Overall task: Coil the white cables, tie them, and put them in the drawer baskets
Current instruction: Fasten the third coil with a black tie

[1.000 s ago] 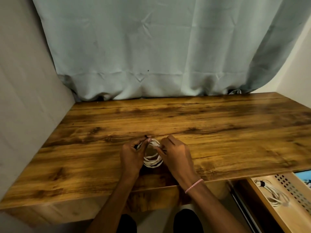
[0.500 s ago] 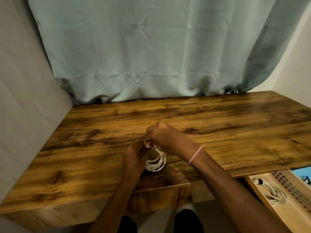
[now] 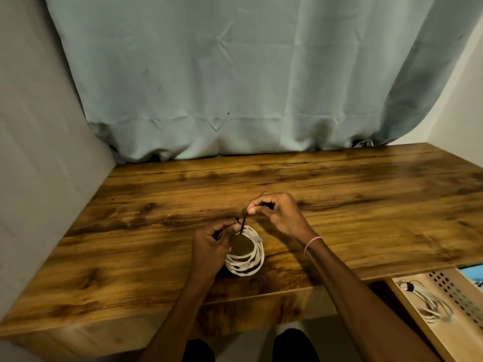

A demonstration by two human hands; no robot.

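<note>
1. Right hand (image 3: 281,218): fingers curled, thumb and forefinger pinching the upper end of a black tie (image 3: 244,223). It's raised just above and beyond the coil.
2. Left hand (image 3: 209,246): fingers curled, pinching the tie's lower end at the coil's top left edge. Can't tell if it also grips the cable strands.
3. Tie: a short, taut strand running steeply from the left hand's pinch up to the right hand's. Both hands are on it and equally near, so the tightening pull probably goes along this line, hands drawing apart.
4. White cable coil (image 3: 247,259): hangs from the tie between the hands, loops stacked, low edge near the desk (image 3: 366,205) front. Whether it touches the desk, I can't tell.
5. Judgement: tying step, knot not yet closed.
6. Drawer basket (image 3: 423,327): open, low and to the right, nearer the right hand, and already holds a tied coil (image 3: 431,304).
</note>
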